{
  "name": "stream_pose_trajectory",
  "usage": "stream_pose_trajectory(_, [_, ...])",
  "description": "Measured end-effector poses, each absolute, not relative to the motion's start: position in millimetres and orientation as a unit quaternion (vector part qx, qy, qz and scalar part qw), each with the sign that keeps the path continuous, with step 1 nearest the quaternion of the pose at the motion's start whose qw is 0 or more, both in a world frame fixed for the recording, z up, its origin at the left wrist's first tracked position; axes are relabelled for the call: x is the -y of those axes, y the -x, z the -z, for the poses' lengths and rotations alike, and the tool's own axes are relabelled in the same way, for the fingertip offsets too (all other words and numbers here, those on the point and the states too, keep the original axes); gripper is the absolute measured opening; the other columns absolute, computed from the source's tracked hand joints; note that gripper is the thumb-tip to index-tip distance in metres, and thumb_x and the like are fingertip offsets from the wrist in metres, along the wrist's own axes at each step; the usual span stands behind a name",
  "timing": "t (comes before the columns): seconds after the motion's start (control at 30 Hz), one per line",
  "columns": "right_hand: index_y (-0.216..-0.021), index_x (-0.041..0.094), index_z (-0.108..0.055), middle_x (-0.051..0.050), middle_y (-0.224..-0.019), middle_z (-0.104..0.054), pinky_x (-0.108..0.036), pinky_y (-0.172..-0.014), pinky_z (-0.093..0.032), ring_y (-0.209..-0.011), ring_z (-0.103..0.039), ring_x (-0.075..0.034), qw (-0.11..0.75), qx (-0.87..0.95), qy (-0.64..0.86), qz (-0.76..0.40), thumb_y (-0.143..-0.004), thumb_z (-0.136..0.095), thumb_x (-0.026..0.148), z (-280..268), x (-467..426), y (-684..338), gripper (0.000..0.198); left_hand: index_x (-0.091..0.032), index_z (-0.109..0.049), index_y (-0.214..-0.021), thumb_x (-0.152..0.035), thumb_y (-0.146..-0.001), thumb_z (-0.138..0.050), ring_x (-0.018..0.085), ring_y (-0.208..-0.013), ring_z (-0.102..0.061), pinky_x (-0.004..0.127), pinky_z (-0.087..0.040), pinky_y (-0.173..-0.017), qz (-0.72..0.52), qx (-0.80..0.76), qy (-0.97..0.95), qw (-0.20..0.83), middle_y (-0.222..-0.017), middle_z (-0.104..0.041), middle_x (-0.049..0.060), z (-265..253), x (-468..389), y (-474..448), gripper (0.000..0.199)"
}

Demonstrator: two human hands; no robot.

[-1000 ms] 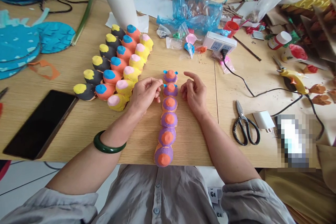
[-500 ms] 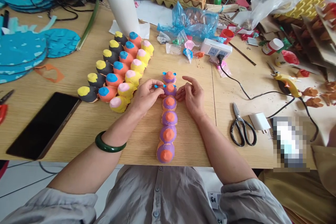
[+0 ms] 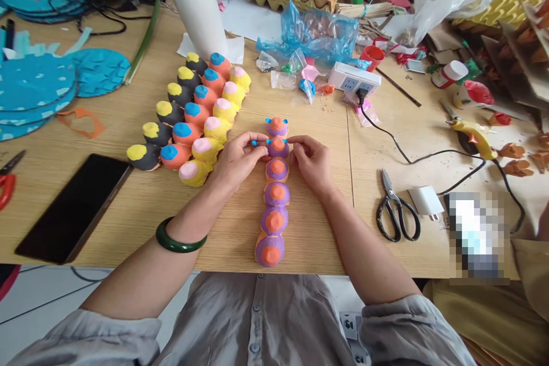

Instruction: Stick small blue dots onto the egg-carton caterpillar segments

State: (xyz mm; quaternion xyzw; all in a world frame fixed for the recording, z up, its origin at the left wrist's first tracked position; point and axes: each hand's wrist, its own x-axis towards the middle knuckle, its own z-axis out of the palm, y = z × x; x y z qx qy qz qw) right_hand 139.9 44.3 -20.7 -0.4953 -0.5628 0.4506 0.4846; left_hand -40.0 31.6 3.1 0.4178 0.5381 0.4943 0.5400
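Note:
A strip of egg-carton cups [image 3: 277, 194], purple with orange tops, runs lengthwise in front of me. The farthest cup [image 3: 277, 126] bears a small blue clay piece on each side. Blue bits also show on both sides of the second cup [image 3: 278, 147]. My left hand [image 3: 244, 157] is closed in a pinch beside that cup, a small blue clay piece [image 3: 254, 143] between its fingers. On the other side, my right hand [image 3: 312, 161] has its index fingertip against the cup's right blue bit, the thumb bent close below; whether it grips anything is hidden.
Black, orange and yellow painted carton strips [image 3: 193, 117] lie left, near a dark phone [image 3: 75, 206]. Scissors [image 3: 395, 206], a white charger [image 3: 425, 201] and a power strip [image 3: 355, 77] with its cord are right. A white bottle [image 3: 195, 8] stands behind.
My right hand has moved in toward the second cup; its raised index finger has come down to the cup's right side. The left hand stays nearly still, keeping its pinch.

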Motion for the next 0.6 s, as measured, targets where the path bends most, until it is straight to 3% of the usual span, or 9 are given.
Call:
stream_pose_trajectory(0.13, [-0.095, 0.021, -0.071, 0.008, -0.053, -0.057, -0.026, -0.053, -0.042, -0.048, -0.05, -0.009, 0.492, 0.541, 0.47, -0.494, -0.092, -0.061, 0.035, 15.1, -43.4, -139.0, 0.018, -0.017, -0.073, -0.096, -0.023, -0.07, -0.075, 0.015, -0.075, -0.072, 0.028, -0.061, -0.076, -0.494, -0.537, -0.413, 0.546, -0.083, -0.075, 0.0, -4.6, -31.6, 39.0, 0.028])
stream_pose_trajectory(0.6, [-0.099, 0.021, -0.069, 0.008, -0.055, -0.055, -0.025, -0.053, -0.042, -0.048, -0.05, -0.01, 0.517, 0.523, 0.48, -0.479, -0.094, -0.062, 0.04, 10.3, -41.1, -140.6, 0.021, -0.015, -0.073, -0.099, -0.023, -0.067, -0.077, 0.014, -0.076, -0.071, 0.03, -0.063, -0.078, -0.523, -0.531, -0.379, 0.549, -0.087, -0.073, 0.001, -4.4, -32.5, 38.7, 0.033])
